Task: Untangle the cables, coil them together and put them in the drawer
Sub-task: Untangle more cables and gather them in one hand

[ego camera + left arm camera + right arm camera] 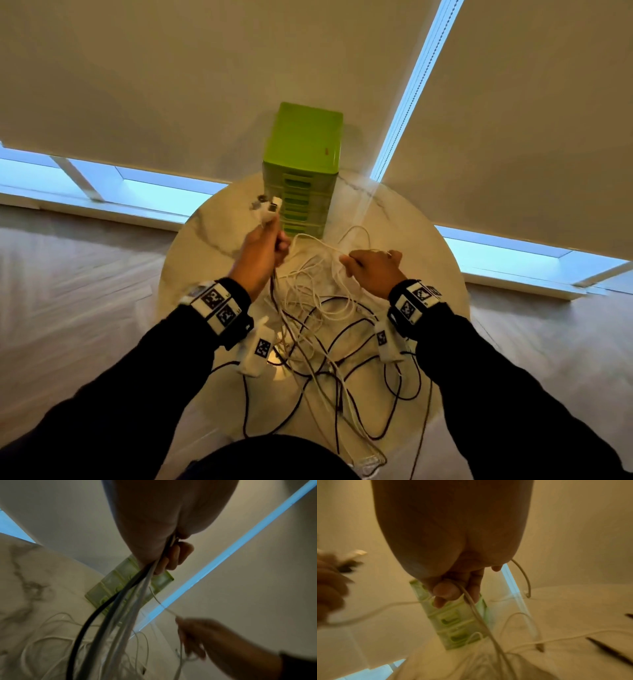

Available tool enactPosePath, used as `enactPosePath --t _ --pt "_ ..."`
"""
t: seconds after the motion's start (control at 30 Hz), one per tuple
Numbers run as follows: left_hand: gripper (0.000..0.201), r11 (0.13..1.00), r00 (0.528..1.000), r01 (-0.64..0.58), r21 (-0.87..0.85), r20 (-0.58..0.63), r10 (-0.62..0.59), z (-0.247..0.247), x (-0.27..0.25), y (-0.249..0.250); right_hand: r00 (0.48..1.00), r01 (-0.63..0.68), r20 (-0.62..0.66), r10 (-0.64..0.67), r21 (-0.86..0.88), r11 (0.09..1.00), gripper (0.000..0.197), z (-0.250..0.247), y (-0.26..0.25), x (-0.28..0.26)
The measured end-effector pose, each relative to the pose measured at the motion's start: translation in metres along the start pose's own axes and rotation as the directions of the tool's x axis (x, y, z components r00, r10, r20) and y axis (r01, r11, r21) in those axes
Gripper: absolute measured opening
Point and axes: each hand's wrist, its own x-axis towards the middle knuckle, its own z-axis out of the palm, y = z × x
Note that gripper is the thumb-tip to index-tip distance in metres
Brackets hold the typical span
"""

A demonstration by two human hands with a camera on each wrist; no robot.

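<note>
A tangle of white and dark cables (pixel 318 329) lies on the round marble table (pixel 421 240). My left hand (pixel 263 250) is raised above the table and grips a bundle of several cables (pixel 120 608), whose plug ends (pixel 269 205) stick out above the fist. My right hand (pixel 371 265) pinches a thin white cable (pixel 476 609) between thumb and fingers, to the right of the left hand. The green drawer unit (pixel 303 171) stands at the table's far edge, its drawers closed, just beyond both hands.
Roller blinds (pixel 171 85) hang behind the table, with strips of window (pixel 154 195) below them. Cable loops reach the table's near edge (pixel 359 459). Pale wooden floor (pixel 68 291) surrounds the table.
</note>
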Motion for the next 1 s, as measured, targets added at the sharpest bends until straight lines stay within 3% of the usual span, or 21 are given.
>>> enactPosePath --t 0.17,0.4,0.5,0.6,0.7,0.83,0.9,1.0 --pt "0.047 0.967 0.994 0.090 0.239 0.036 -0.102 0.024 -0.003 -0.021 0.989 0.139 -0.061 -0.132 0.125 0.982 0.039 -0.015 -0.045 0.000" --pt "0.054 0.975 0.982 0.186 0.119 -0.028 -0.184 0.023 0.011 -0.021 0.965 0.256 -0.074 -0.251 0.064 0.965 0.029 -0.007 -0.053 -0.015" --pt "0.046 0.973 0.978 0.202 -0.108 -0.023 -0.206 0.027 0.009 -0.016 0.967 0.256 -0.034 -0.254 0.122 0.959 0.029 -0.002 -0.054 -0.020" --pt "0.039 0.900 0.969 0.205 -0.385 -0.048 -0.242 0.028 0.013 -0.006 0.953 0.237 0.141 -0.267 0.202 0.950 0.043 0.006 -0.054 -0.028" --pt "0.039 0.874 0.981 0.157 -0.459 -0.033 -0.194 0.022 0.015 0.004 0.935 0.162 0.270 -0.229 0.249 0.955 0.050 0.023 -0.040 -0.033" --pt "0.040 0.869 0.992 0.020 -0.495 -0.095 -0.077 -0.010 0.021 0.027 0.924 0.041 0.372 -0.088 0.133 0.990 0.065 0.044 0.000 -0.036" --pt "0.040 0.909 0.992 -0.041 -0.415 -0.129 -0.014 -0.023 0.023 0.035 0.929 -0.021 0.368 -0.038 0.156 0.987 0.070 0.047 0.015 -0.038" --pt "0.035 0.979 0.976 -0.172 -0.107 -0.150 0.155 -0.027 0.013 0.033 0.974 -0.012 0.225 0.001 0.049 0.999 0.056 0.039 0.010 -0.025"
